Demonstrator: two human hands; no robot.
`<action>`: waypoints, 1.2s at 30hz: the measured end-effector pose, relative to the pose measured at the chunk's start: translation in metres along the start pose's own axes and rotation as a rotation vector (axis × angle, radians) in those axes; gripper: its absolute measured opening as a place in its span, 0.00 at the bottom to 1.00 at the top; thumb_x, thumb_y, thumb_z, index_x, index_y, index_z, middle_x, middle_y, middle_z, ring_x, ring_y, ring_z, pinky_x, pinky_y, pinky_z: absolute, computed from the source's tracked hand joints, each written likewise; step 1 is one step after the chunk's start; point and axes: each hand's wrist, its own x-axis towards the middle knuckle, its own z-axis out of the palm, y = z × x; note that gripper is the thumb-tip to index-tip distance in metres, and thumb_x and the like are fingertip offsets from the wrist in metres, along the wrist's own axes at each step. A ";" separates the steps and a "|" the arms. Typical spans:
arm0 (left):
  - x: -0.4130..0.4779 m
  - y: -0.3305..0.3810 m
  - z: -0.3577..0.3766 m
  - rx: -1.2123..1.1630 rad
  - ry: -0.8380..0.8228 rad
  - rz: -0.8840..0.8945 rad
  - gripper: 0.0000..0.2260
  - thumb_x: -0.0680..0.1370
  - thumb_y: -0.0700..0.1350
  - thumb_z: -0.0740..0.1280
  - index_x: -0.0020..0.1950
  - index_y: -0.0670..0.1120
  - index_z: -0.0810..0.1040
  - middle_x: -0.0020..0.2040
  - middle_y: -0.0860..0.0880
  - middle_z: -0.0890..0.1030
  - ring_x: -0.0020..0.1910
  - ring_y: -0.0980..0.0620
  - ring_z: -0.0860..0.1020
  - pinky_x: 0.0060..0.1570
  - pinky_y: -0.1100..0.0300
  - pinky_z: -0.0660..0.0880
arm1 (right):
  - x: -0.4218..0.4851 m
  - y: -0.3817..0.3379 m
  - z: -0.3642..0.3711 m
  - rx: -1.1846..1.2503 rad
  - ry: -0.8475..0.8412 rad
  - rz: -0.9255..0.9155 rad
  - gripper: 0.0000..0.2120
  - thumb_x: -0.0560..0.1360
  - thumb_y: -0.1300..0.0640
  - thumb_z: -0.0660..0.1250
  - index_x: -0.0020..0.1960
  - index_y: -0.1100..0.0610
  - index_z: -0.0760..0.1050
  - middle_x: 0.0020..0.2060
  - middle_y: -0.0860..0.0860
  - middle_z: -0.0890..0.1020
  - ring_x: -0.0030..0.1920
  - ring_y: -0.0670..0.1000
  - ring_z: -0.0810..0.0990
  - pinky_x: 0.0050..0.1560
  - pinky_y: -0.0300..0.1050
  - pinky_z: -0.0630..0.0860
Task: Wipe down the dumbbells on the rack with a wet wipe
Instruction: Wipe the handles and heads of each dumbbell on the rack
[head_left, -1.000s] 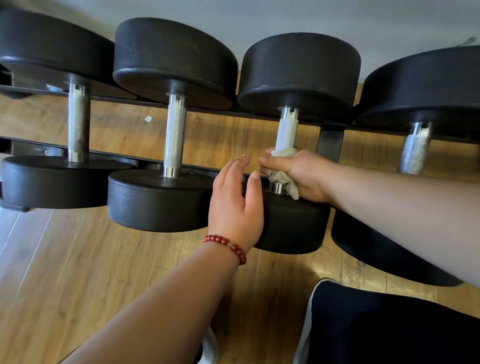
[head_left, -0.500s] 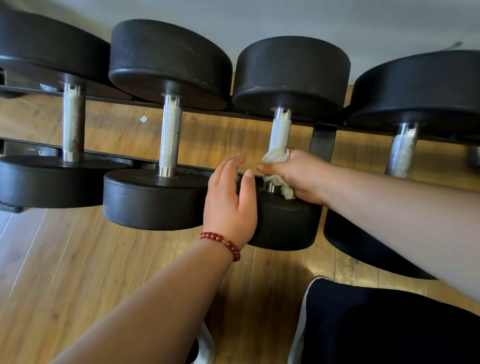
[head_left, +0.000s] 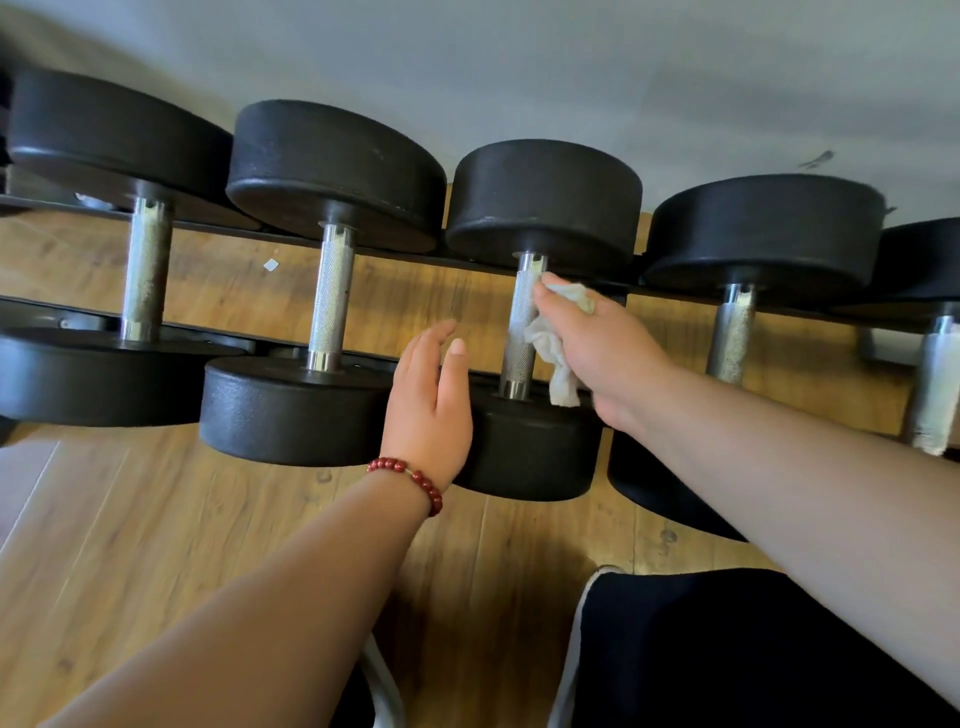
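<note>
Head view: the wipe (head_left: 558, 345), a crumpled pale cloth, lies against the right side of the handle (head_left: 521, 332) of the third dumbbell (head_left: 545, 202) from the left. One end shows above the fingers and the other hangs down toward the near head. The right grip (head_left: 610, 358) holds the wipe, clamped on it, with a fingertip touching the upper handle; the fingers underneath are hidden. The left grip (head_left: 431, 400) is apart, fingers straight, its palm resting on the left side of the same dumbbell's near head. A red bead bracelet (head_left: 410, 478) circles that wrist. The dumbbell sits across the two dark rails of the rack (head_left: 478, 266), with four other dumbbells (head_left: 332, 171) in the row beside it. Below is a wooden floor (head_left: 156, 519), beyond is a grey wall (head_left: 519, 78).
</note>
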 end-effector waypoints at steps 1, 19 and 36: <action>0.002 0.003 -0.003 -0.016 0.004 0.001 0.17 0.84 0.50 0.53 0.72 0.50 0.69 0.69 0.55 0.71 0.65 0.63 0.66 0.62 0.71 0.62 | -0.004 -0.003 0.005 0.043 -0.009 0.022 0.13 0.77 0.42 0.65 0.60 0.43 0.75 0.55 0.48 0.80 0.53 0.47 0.78 0.55 0.44 0.74; 0.029 0.021 -0.022 -0.530 -0.277 -0.281 0.10 0.79 0.46 0.67 0.56 0.42 0.82 0.52 0.42 0.84 0.54 0.44 0.82 0.55 0.48 0.79 | -0.007 -0.009 0.023 0.258 0.092 -0.106 0.04 0.74 0.54 0.73 0.48 0.48 0.82 0.47 0.50 0.85 0.49 0.51 0.84 0.53 0.55 0.82; 0.038 0.031 -0.030 -0.863 -0.256 -0.404 0.13 0.81 0.45 0.63 0.59 0.37 0.78 0.53 0.40 0.83 0.52 0.46 0.82 0.54 0.56 0.80 | -0.011 -0.005 0.014 0.023 -0.210 -0.472 0.13 0.79 0.54 0.60 0.46 0.57 0.82 0.45 0.50 0.86 0.57 0.42 0.80 0.59 0.34 0.73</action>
